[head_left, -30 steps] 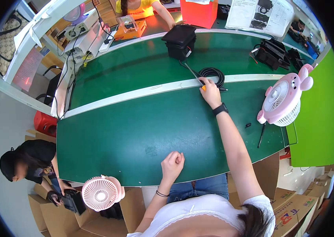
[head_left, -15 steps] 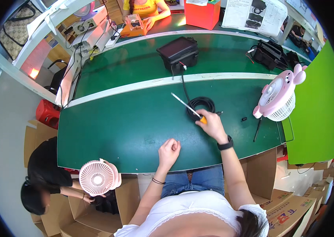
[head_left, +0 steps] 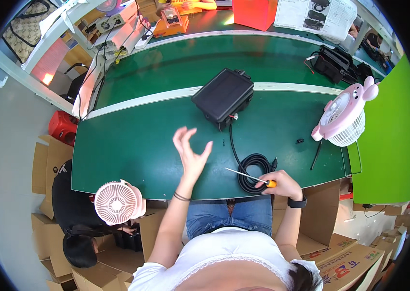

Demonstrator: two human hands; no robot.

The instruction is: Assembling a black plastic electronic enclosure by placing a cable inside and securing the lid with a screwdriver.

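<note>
A black plastic box with a flat lid lies askew across the white strip, just beyond my hands. From its near side a black cable runs down to a coil close to the table's front edge. My right hand is closed round the yellow handle of a screwdriver, whose shaft points left over the coil. Over the table to the left, my left hand is open, fingers spread and curved, holding nothing. It is nearest to the box but apart from it.
A pink fan stands at the right and another pink fan at the front left edge. Small black parts lie on the green table. A second black box sits far right. A person in black bends over cartons at left.
The black box has come nearer and turned, and its cable coil has slid toward me. My left hand has opened and risen leftward; my right hand has drawn back with the screwdriver.
</note>
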